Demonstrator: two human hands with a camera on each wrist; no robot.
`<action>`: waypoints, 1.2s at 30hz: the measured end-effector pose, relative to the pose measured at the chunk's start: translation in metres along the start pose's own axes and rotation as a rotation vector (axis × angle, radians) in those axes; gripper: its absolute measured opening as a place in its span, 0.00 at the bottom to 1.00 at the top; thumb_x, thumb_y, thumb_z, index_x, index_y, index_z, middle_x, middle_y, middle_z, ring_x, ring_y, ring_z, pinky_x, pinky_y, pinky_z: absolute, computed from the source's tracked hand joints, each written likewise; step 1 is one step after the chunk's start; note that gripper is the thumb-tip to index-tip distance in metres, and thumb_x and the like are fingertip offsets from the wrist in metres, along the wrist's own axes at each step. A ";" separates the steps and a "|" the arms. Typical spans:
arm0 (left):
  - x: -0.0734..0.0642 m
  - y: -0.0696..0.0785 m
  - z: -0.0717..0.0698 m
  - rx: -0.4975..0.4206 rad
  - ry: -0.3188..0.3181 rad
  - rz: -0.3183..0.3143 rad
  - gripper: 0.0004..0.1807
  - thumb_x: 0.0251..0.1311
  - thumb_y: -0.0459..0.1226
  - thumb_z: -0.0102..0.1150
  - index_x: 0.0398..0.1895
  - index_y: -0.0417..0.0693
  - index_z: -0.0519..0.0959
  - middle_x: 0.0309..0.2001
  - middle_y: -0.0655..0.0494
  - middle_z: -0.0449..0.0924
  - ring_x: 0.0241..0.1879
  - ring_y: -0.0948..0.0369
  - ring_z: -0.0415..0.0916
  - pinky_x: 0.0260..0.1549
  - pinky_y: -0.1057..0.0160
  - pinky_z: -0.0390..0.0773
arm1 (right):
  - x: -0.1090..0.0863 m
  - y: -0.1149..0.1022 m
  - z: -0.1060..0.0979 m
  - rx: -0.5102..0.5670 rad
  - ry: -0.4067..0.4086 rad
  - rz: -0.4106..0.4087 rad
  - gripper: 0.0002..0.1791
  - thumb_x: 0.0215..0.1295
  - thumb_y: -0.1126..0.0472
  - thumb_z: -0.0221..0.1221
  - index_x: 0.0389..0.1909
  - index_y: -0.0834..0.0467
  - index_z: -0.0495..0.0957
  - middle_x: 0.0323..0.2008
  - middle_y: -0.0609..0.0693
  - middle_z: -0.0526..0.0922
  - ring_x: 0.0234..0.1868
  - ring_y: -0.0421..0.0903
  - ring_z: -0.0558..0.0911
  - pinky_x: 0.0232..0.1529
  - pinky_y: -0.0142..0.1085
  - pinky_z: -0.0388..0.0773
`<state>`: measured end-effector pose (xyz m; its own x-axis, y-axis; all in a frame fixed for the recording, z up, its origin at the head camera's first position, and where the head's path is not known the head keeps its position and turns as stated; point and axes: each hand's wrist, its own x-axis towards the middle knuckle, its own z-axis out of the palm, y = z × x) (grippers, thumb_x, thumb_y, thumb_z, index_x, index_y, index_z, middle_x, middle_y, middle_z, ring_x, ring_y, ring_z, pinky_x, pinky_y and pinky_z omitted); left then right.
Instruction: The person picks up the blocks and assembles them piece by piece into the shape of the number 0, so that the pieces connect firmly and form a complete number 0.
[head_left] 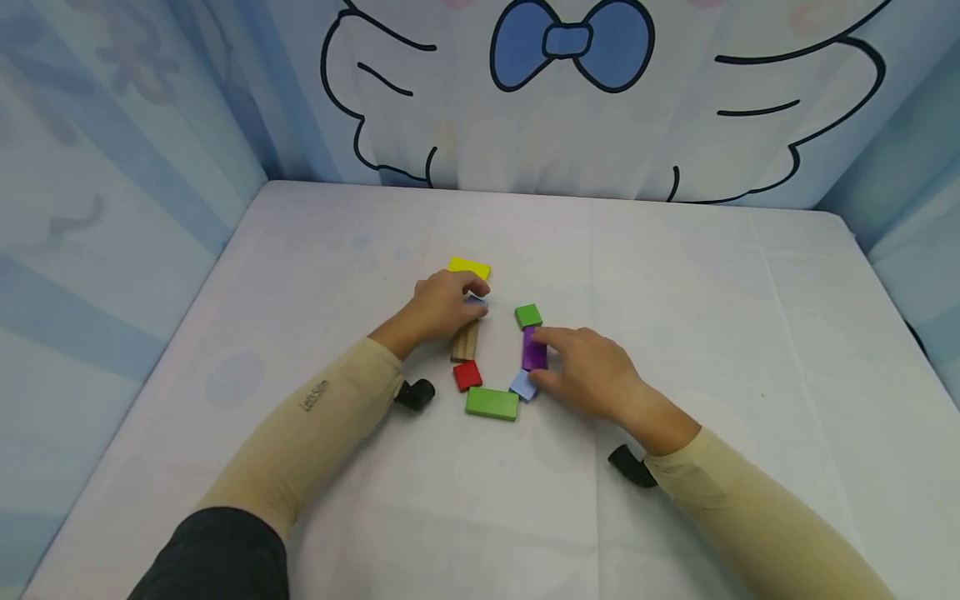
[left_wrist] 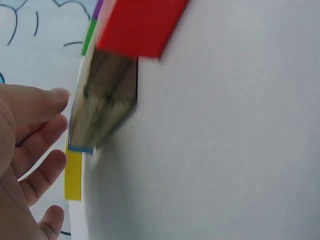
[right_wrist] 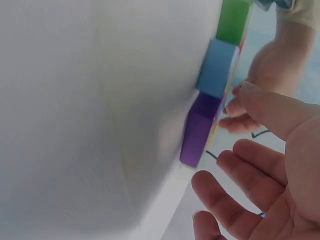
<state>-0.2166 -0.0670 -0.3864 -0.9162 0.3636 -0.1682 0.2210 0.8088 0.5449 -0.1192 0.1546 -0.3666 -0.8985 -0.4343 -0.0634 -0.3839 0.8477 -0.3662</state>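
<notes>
My left hand (head_left: 450, 304) hovers at the far left of a loop of blocks, fingers loosely bent and holding nothing. Partly behind its fingers is a blue block (head_left: 476, 300), between a yellow block (head_left: 470, 267) and a wooden block (head_left: 465, 342); in the left wrist view the wooden block (left_wrist: 107, 95) lies beside the thumb. My right hand (head_left: 596, 375) is beside a purple block (head_left: 533, 354), fingers spread. In the right wrist view, this purple block (right_wrist: 199, 132) stands apart from the fingertips (right_wrist: 202, 180).
A red block (head_left: 467, 376), a long green block (head_left: 492, 404), a light blue block (head_left: 523, 385) and a small green block (head_left: 528, 316) continue the loop. White cloth covers the table (head_left: 750, 333); patterned curtains (head_left: 525, 133) hang behind it. Black wrist-camera pieces (head_left: 415, 394) sit by the wrists.
</notes>
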 end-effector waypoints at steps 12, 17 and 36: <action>-0.001 -0.011 -0.002 -0.081 0.004 -0.036 0.15 0.68 0.38 0.61 0.56 0.47 0.80 0.55 0.53 0.79 0.54 0.56 0.72 0.58 0.57 0.70 | 0.036 0.017 -0.022 -0.011 -0.009 0.044 0.24 0.70 0.57 0.61 0.65 0.60 0.75 0.61 0.58 0.79 0.61 0.59 0.77 0.61 0.54 0.71; -0.001 -0.010 -0.002 -0.103 -0.003 -0.036 0.15 0.69 0.36 0.61 0.57 0.45 0.80 0.54 0.52 0.79 0.53 0.56 0.73 0.56 0.60 0.74 | 0.048 0.026 -0.024 0.000 -0.025 0.041 0.22 0.71 0.59 0.59 0.64 0.59 0.77 0.56 0.58 0.82 0.54 0.56 0.80 0.57 0.54 0.73; -0.002 -0.010 -0.003 -0.118 -0.018 -0.057 0.15 0.69 0.36 0.61 0.56 0.45 0.79 0.54 0.52 0.79 0.51 0.57 0.73 0.54 0.61 0.75 | 0.066 0.043 -0.016 0.073 -0.092 -0.008 0.20 0.71 0.62 0.58 0.62 0.59 0.78 0.55 0.57 0.83 0.55 0.56 0.80 0.57 0.52 0.73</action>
<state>-0.2176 -0.0769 -0.3893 -0.9197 0.3279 -0.2159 0.1271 0.7690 0.6264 -0.1989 0.1672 -0.3715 -0.8706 -0.4704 -0.1440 -0.3719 0.8209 -0.4333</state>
